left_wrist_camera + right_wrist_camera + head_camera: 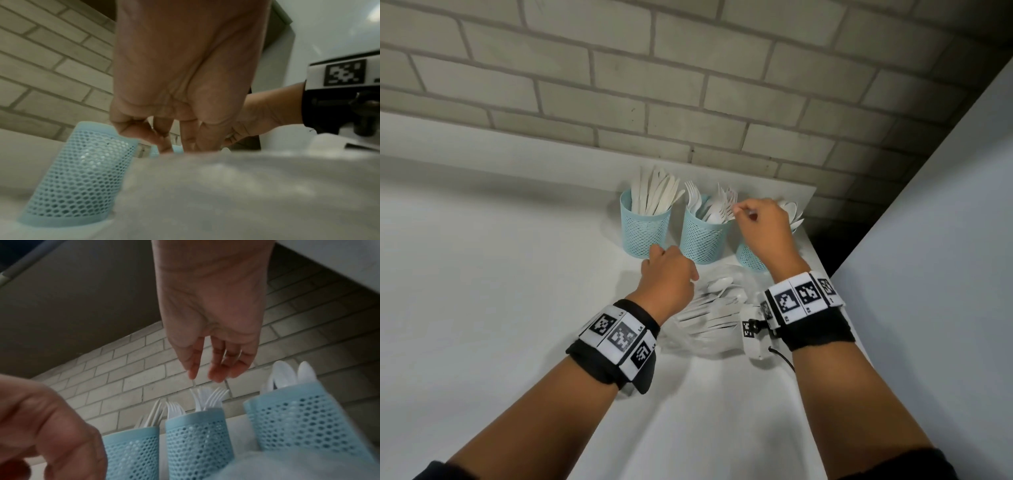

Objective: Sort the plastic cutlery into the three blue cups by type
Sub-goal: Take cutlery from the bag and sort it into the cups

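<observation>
Three blue mesh cups stand in a row by the wall. The left cup (645,228) (82,175) (131,451) holds knives (654,192), the middle cup (703,236) (197,434) forks (207,399), and the right cup (751,257) (298,418) spoons (287,374). My right hand (743,210) (203,378) hovers just above the fork tops, fingers relaxed and pointing down, holding nothing. My left hand (667,270) (164,139) is curled at the far edge of a clear plastic bag (702,342) and seems to pinch it. Loose white cutlery (717,308) lies in the bag.
The cups stand on a white counter (517,274) against a grey brick wall (688,85). The counter's right edge (822,260) runs close past the spoon cup, with a white panel (945,240) beyond it. A small white wrist camera (755,329) hangs under my right wrist, over the bag.
</observation>
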Demonstrator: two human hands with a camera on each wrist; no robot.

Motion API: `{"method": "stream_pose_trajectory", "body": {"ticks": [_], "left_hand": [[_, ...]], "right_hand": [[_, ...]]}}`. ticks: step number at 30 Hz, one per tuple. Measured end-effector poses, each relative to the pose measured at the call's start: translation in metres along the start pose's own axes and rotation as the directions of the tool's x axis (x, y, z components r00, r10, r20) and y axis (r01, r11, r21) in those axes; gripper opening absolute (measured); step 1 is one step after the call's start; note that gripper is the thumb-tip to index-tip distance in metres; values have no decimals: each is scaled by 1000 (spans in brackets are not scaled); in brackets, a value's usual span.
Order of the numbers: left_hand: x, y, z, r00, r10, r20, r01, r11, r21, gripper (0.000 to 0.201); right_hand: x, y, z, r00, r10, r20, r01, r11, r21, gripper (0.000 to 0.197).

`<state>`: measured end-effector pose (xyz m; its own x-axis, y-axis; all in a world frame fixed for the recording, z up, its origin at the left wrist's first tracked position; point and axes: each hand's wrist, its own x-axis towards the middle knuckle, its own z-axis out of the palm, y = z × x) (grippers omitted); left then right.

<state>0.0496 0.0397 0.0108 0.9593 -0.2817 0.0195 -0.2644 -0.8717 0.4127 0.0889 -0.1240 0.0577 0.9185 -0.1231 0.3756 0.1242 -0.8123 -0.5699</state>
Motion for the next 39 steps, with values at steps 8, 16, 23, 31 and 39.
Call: {"method": "stream_pose_trajectory", "body": {"ticks": [8,16,23,31,39], "left_hand": [[-2,20,16,976,89,200,-101,994,51,34],[4,18,28,950,32,310,-101,973,206,42],[5,18,31,937,51,344,-119,976,180,45],[6,15,30,942,27,334,-67,992,110,43],[-2,16,29,948,112,299,-160,977,140,40]], "right_hand": [[-39,31,-8,853,218,473,-169,975,-145,32],[-60,46,10,868,215,448,-268,962,57,32],[-58,55,19,892,237,384,-315,937,152,28],[-71,71,32,794,486,366,-608,620,496,21],[-72,71,33,720,536,442,-675,390,626,21]]}}
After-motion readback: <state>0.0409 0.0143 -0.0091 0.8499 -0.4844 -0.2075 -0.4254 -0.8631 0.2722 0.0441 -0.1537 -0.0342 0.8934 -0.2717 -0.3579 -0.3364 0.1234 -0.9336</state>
